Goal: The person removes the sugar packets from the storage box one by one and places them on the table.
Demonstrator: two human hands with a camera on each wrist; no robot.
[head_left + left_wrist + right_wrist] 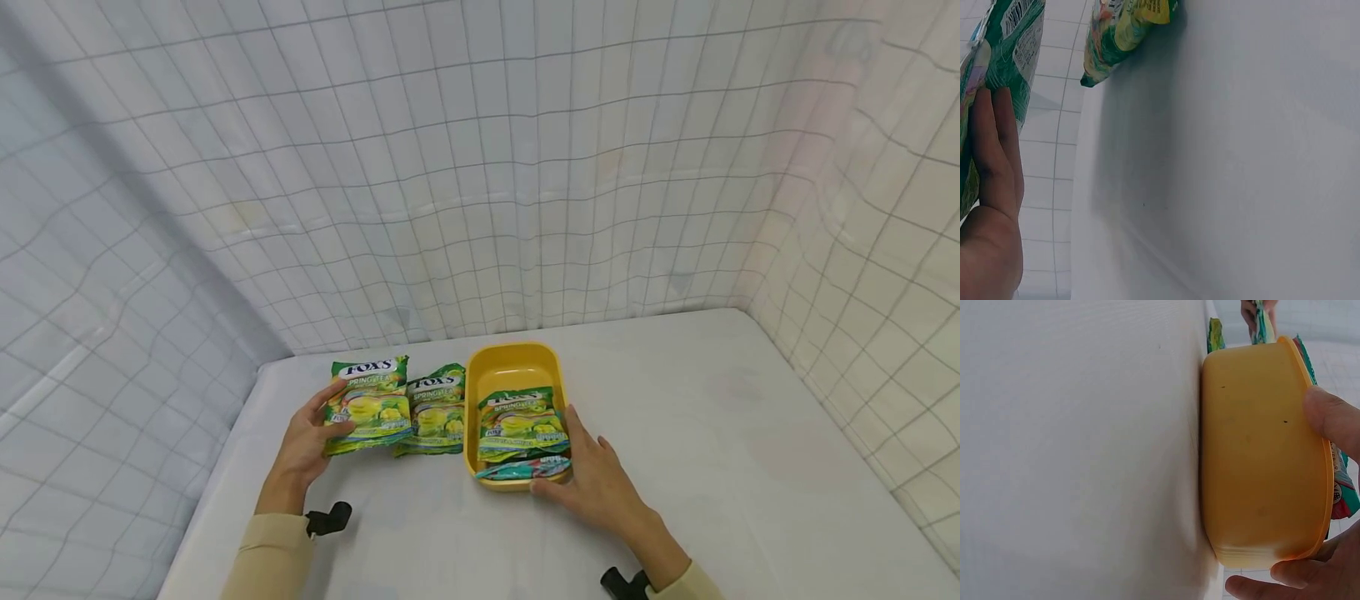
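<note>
Through the head camera I see the left hand at eight o'clock, thumb and fingers pinching a green pack. At three o'clock from that pack a loose pack lies on the desk, then comes a yellow tub. Inside the tub are a third pack and, at six o'clock, a blue pack. The right hand holds the tub's rim around four o'clock. My left wrist view has two fingers straight along the held pack at nine o'clock; the thumb is hidden. In the right wrist view, digits grip the tub's rim at two and five o'clock, and packs poke above it.
</note>
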